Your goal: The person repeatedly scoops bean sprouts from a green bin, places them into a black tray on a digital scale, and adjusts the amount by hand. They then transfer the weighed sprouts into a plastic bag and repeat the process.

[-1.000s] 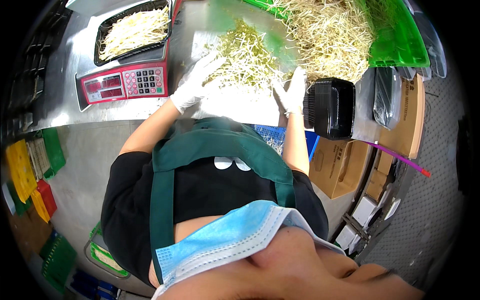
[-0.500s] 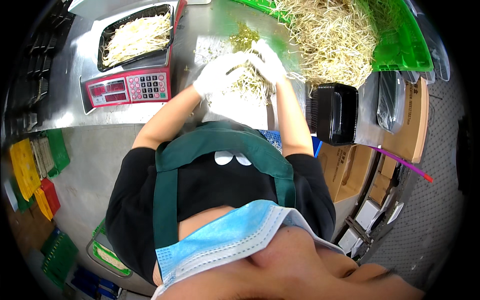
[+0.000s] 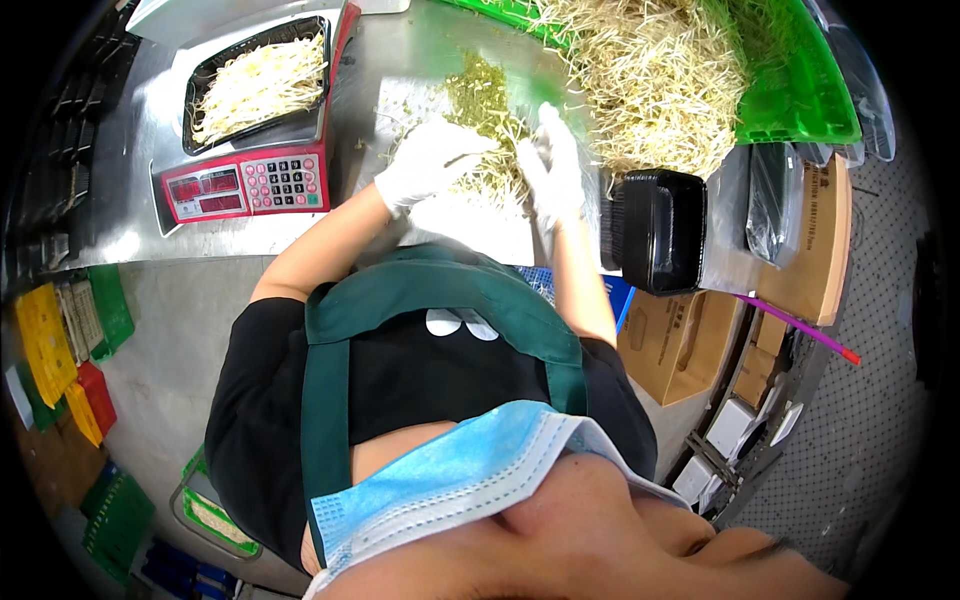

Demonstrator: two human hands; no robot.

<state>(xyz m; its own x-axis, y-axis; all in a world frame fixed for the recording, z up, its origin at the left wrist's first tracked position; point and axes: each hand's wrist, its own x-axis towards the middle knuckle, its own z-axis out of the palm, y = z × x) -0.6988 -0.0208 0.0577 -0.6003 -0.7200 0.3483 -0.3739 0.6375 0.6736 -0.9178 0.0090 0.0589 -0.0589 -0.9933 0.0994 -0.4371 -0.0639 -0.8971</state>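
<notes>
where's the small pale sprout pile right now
In the head view, the small pale sprout pile lies at upper centre, between the white-gloved left hand and right hand, left of the black plastic tray stack.

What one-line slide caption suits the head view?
Gloved hands flank loose bean sprouts; a filled black tray rests on a scale.

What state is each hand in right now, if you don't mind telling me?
Left hand: at the small sprout pile; whether it grips any cannot be told.
Right hand: open, at the pile's right side.
</notes>
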